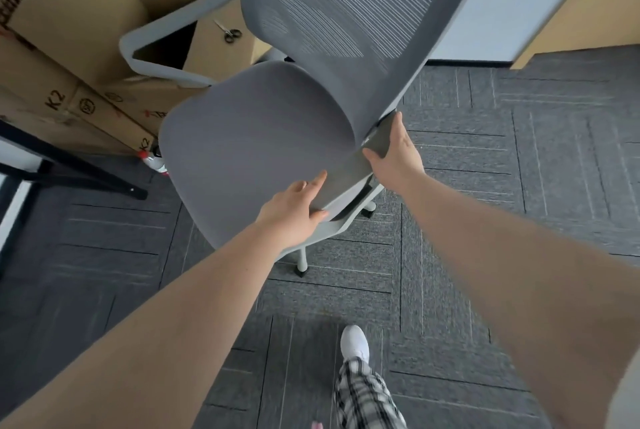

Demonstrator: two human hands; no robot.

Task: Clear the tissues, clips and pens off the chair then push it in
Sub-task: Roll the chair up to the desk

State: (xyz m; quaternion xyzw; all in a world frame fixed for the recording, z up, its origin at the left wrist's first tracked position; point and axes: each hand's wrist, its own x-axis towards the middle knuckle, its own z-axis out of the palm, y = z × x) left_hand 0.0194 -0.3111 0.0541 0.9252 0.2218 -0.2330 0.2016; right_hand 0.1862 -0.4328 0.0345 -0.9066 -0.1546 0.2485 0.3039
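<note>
Nearest the camera, a white sneaker (354, 342) below a plaid trouser leg (363, 397) stands on the grey carpet tiles (485, 255), just short of the office chair (256, 138). Both bare forearms reach forward to that chair. The left hand (294, 214) clasps the near edge of the seat, fingers (317, 183) laid flat on top and thumb tucked under the rim. The right hand (398, 151) clasps the chair's side beside the seat, where the mesh backrest (346, 13) meets it, thumb on the near face and fingers wrapped round the far edge. The seat's grey fabric lies bare. A caster leg (302, 260) shows under the seat. Left of the chair, a black table leg (69, 165) crosses the floor. Beyond the chair's far armrest (166, 27) stand stacked cardboard boxes (69, 13), one marked K2, and scissors (228, 32) lie on a box just behind that armrest.
</note>
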